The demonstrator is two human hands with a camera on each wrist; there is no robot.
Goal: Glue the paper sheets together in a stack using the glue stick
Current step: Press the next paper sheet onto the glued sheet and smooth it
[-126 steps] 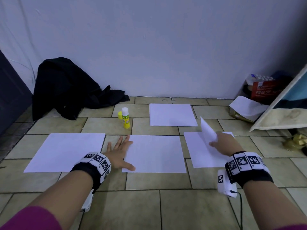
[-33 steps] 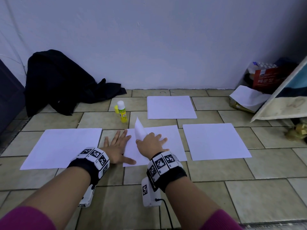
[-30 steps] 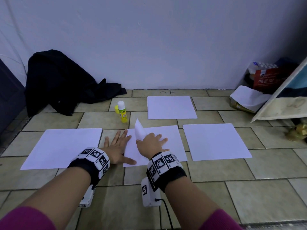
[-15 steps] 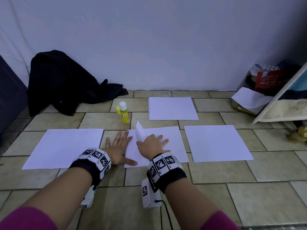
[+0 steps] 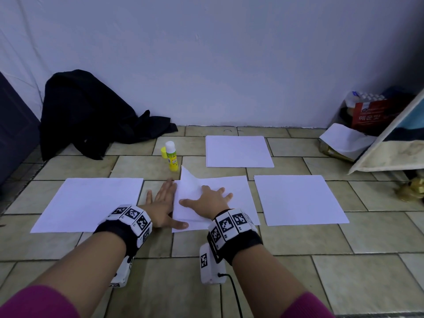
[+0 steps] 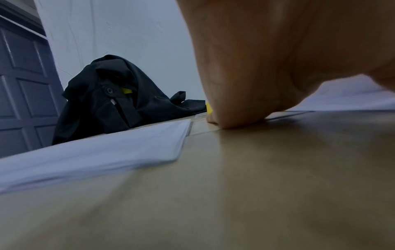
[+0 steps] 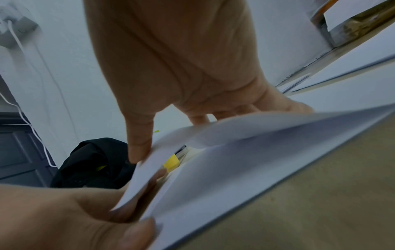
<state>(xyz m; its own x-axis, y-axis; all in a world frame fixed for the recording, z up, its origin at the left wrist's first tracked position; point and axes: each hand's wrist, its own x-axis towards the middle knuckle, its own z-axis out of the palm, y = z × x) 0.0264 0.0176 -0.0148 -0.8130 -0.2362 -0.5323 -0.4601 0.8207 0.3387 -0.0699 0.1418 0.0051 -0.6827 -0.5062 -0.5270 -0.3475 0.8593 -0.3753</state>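
Several white paper sheets lie on the tiled floor: one at the left, one far, one at the right and a middle sheet. My right hand presses a top sheet onto the middle one with spread fingers; that sheet's far corner curls up. My left hand lies flat on the floor, its thumb on the middle sheet's near left corner. The wrist view shows the top sheet bowed above the lower sheet. The yellow glue stick stands uncapped beyond my left hand.
A black jacket is heaped against the wall at the left. Boxes, a loose paper and a leaning board crowd the right corner. The yellow glue cap sits by the stick. A dark door is at the far left.
My right hand carried a sheet from over the right sheet to the middle sheet and laid it down. In the last second it spread its thumb and flattened the sheet a little.
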